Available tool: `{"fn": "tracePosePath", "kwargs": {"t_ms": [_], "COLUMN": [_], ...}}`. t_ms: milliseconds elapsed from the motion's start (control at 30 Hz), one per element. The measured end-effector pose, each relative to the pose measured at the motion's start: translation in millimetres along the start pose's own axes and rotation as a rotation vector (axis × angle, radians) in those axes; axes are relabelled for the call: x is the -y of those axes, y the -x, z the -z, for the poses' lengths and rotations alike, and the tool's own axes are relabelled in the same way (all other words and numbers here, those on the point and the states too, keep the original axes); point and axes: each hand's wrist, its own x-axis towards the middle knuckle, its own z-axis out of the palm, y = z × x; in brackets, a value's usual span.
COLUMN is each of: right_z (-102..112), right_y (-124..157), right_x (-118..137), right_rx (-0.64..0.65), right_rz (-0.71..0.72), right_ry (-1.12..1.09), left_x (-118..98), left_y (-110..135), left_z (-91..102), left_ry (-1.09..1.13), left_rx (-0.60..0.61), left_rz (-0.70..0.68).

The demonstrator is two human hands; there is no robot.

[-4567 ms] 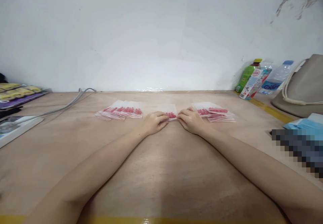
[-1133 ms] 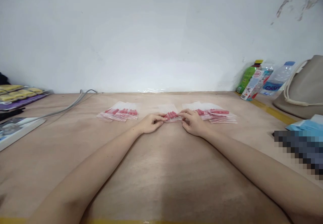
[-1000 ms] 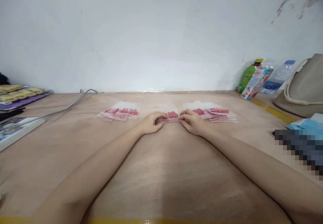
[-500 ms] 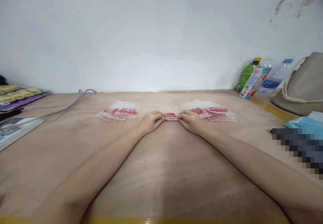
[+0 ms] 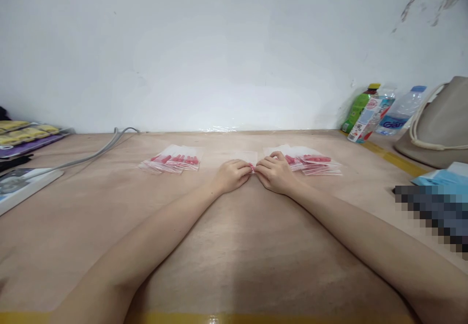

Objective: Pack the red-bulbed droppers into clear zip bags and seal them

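Note:
A small clear plastic bag (image 5: 244,155) with red pieces in it lies flat on the wooden table, at the middle. My left hand (image 5: 234,175) is closed on its near edge, with fingers and thumb pressed together. From the other side my right hand (image 5: 276,174) pinches the same edge, its index finger bent upward. The fingertips almost meet and cover most of the red pieces. To the left is a fanned pile of similar bags (image 5: 175,160). A second pile of bags (image 5: 310,161) lies just beyond my right hand.
A grey cable (image 5: 97,154) runs across the left side to a white-edged board (image 5: 32,187). Yellow packets (image 5: 29,133) are at the far left. On the right stand a green bottle (image 5: 360,109), a carton (image 5: 369,119), a water bottle (image 5: 402,112) and a taupe bag (image 5: 438,119).
My left hand has slid right along the bag's near edge, closer to my right hand, covering more red pieces. My right index finger has lifted. Both bag piles look unchanged.

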Motion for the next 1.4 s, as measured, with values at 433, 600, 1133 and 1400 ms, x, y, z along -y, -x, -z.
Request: {"fn": "tracePosePath", "kwargs": {"t_ms": [433,600,1133,1400], "right_z": [2,7,9,5], "right_y": [-1,6,9,11], "right_x": [1,-5,-10,-11], "right_rx": [0.000,0.012,0.024,0.066], "right_rz": [0.008,-0.042,-0.083,-0.098], "right_ry": [0.025,0.024,0.018,-0.081], "left_x": [-1,7,14,14], "left_y": [-7,1,17,23], "left_z": [2.6,13.7,32.0,37.3], "left_ry": [-0.111,-0.177,-0.336,-0.229], "left_rx": [0.039,0.043,0.126,0.182], "left_rz": [-0.089,-0.078,-0.043,-0.090]}}
